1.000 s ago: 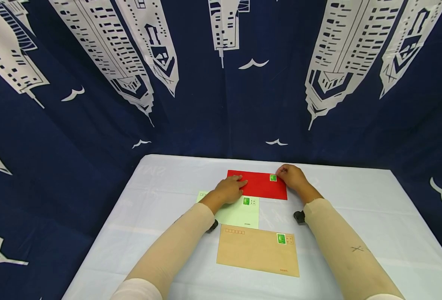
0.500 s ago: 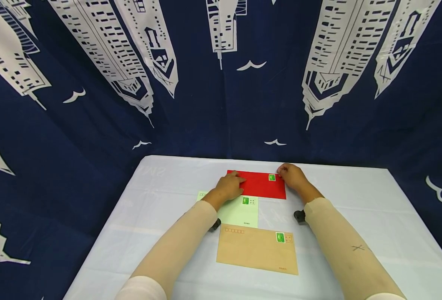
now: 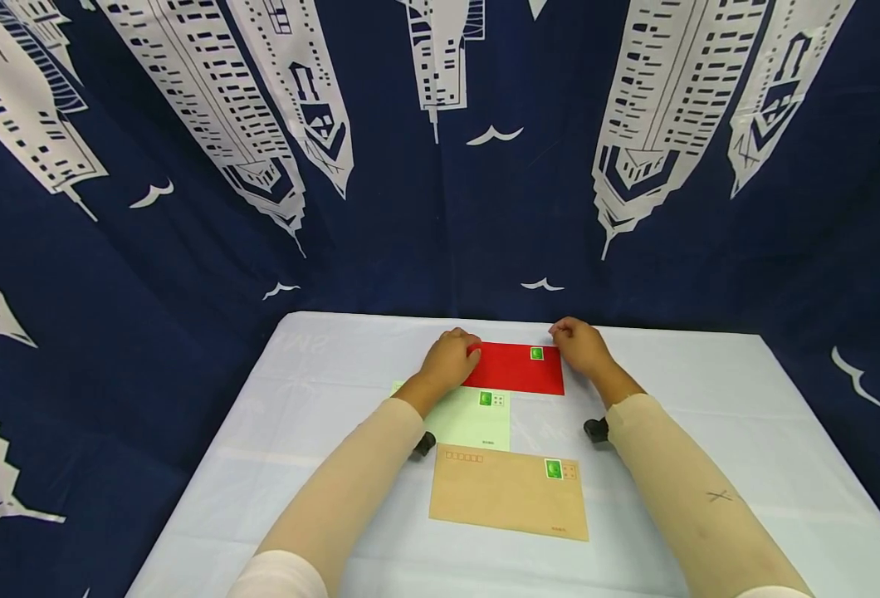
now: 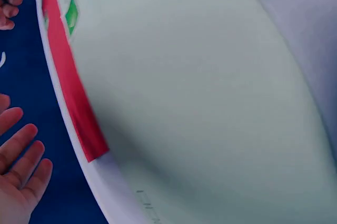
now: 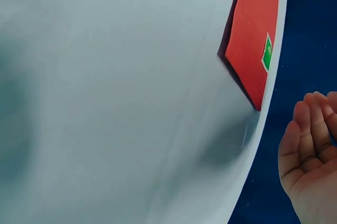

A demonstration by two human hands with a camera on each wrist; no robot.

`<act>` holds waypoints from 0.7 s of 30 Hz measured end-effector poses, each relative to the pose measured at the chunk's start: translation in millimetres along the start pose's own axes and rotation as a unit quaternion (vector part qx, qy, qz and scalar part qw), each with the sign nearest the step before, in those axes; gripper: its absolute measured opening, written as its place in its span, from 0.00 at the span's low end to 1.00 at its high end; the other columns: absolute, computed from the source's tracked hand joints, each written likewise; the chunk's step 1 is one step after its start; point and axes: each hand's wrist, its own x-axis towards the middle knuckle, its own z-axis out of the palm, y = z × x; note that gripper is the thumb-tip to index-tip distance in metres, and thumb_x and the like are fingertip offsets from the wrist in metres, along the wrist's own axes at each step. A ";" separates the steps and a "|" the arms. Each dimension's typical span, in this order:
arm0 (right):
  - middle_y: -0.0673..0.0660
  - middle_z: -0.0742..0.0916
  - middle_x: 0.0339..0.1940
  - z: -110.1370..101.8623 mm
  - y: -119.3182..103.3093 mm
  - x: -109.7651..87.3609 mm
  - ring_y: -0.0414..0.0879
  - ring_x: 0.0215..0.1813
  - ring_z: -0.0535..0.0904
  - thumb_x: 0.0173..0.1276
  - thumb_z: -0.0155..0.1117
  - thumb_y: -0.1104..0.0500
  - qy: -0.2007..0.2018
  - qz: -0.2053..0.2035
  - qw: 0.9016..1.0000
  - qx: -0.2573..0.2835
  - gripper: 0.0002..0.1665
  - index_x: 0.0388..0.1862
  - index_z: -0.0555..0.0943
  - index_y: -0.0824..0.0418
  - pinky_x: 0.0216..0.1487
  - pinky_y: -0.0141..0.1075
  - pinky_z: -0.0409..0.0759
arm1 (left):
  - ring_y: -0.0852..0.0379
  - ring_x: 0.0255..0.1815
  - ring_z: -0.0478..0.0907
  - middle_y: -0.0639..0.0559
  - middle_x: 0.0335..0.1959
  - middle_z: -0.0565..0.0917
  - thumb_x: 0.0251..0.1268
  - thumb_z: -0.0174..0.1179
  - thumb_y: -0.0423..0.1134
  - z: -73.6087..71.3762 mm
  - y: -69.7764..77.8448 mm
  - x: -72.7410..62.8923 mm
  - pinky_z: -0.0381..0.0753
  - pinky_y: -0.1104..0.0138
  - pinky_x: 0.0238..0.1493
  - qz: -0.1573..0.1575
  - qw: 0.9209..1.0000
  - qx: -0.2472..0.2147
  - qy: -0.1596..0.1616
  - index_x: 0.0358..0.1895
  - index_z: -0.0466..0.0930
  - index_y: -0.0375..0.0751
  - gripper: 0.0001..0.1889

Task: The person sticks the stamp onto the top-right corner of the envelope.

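A red envelope (image 3: 518,368) lies flat at the back of the table, with a green stamp (image 3: 536,354) near its upper right corner. In the head view my left hand (image 3: 446,362) covers its left end. The left wrist view shows that hand's fingers (image 4: 23,153) straight and apart from the paper. Beside the stamped corner is my right hand (image 3: 584,349); its fingers (image 5: 310,132) are loosely bent, hold nothing and are clear of the envelope. Directly in front lies a pale green envelope (image 3: 470,422), its left part hidden by my left arm. It too bears a green stamp (image 3: 486,399).
Nearest me is a tan envelope (image 3: 507,497) with a green stamp (image 3: 554,469) at its upper right. All three envelopes lie on a white-covered table (image 3: 320,365). A dark blue curtain (image 3: 440,232) printed with white buildings hangs behind it.
My left hand has lifted off the red envelope, its fingers drawing back to the left. The right hand has moved slightly up and away from the stamped corner. The head view has shifted a little.
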 end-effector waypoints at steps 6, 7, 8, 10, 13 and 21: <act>0.63 0.85 0.50 -6.4 0.0 -0.1 0.55 0.49 0.76 0.81 0.43 0.54 0.023 -0.013 1.000 0.006 0.20 0.56 0.79 0.63 0.49 0.39 0.76 | 0.50 0.64 0.79 0.50 0.61 0.83 0.77 0.52 0.44 -7.0 -5.1 4.3 0.75 0.60 0.71 0.020 0.998 -0.020 0.054 0.61 0.82 0.46 0.18; 0.63 0.85 0.50 -7.7 -0.4 -0.8 0.54 0.49 0.76 0.81 0.43 0.54 0.026 -0.016 0.999 0.009 0.20 0.56 0.79 0.63 0.49 0.39 0.76 | 0.50 0.63 0.79 0.49 0.60 0.83 0.77 0.51 0.44 -8.3 -6.2 4.7 0.75 0.60 0.71 0.022 0.998 -0.023 0.062 0.61 0.82 0.46 0.17; 0.62 0.85 0.49 -8.7 -0.3 -1.0 0.54 0.49 0.76 0.81 0.43 0.54 0.032 -0.018 0.999 0.010 0.19 0.55 0.79 0.62 0.49 0.38 0.76 | 0.49 0.63 0.79 0.49 0.59 0.83 0.78 0.51 0.44 -9.6 -7.4 4.9 0.76 0.60 0.70 0.023 0.997 -0.027 0.068 0.61 0.82 0.46 0.17; 0.62 0.85 0.48 -11.1 -0.7 -2.2 0.54 0.48 0.76 0.81 0.44 0.54 0.041 -0.026 0.999 0.013 0.19 0.55 0.79 0.62 0.49 0.39 0.75 | 0.49 0.62 0.79 0.49 0.58 0.84 0.78 0.52 0.44 -13.1 -9.3 4.7 0.77 0.60 0.69 0.021 0.996 -0.036 0.079 0.61 0.82 0.46 0.17; 0.62 0.85 0.46 -14.4 -0.3 -3.2 0.54 0.47 0.77 0.81 0.45 0.54 0.052 -0.039 0.998 0.017 0.19 0.54 0.80 0.62 0.49 0.40 0.75 | 0.48 0.60 0.79 0.49 0.56 0.84 0.78 0.52 0.44 -19.5 -11.9 3.7 0.77 0.60 0.67 0.018 0.995 -0.039 0.093 0.61 0.82 0.46 0.17; 0.62 0.85 0.48 -21.2 7.5 -13.1 0.54 0.48 0.79 0.81 0.46 0.53 0.059 -0.042 0.997 0.038 0.19 0.54 0.80 0.63 0.50 0.38 0.78 | 0.49 0.61 0.78 0.48 0.59 0.83 0.79 0.51 0.46 -29.6 -19.5 -7.1 0.75 0.57 0.69 0.032 0.993 -0.045 0.101 0.63 0.81 0.45 0.18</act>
